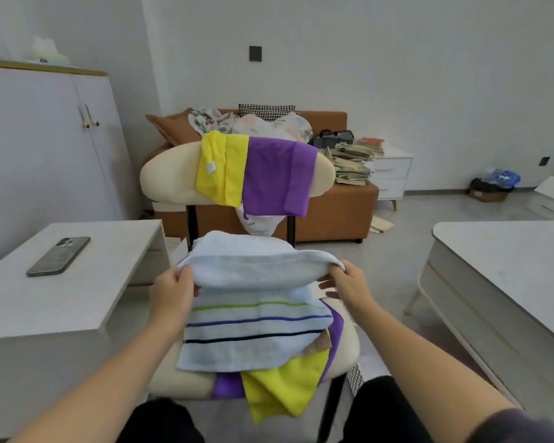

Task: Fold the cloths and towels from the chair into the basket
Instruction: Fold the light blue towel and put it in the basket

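Gripping the towel at both ends of its folded top edge, the two hands hold that edge raised above the chair seat. The left hand has its fingers curled round the left corner of the fold. The right hand pinches the right corner between thumb and forefinger, while its other fingers stick out straight below the cloth. The towel is pale blue with green, blue and dark stripes; its far part is doubled over toward the person, and its near part lies flat on the seat.

Under the towel, a second yellow cloth and a second purple cloth lie on the seat and hang over its front edge. On the chair back, a yellow cloth and a purple cloth are draped side by side and touching, yellow on the left. A white patterned cloth hangs below them.

A phone lies face down on the left table. Another table stands to the right. Behind the chair is a brown sofa piled with fabric, and a cabinet stands against the left wall.
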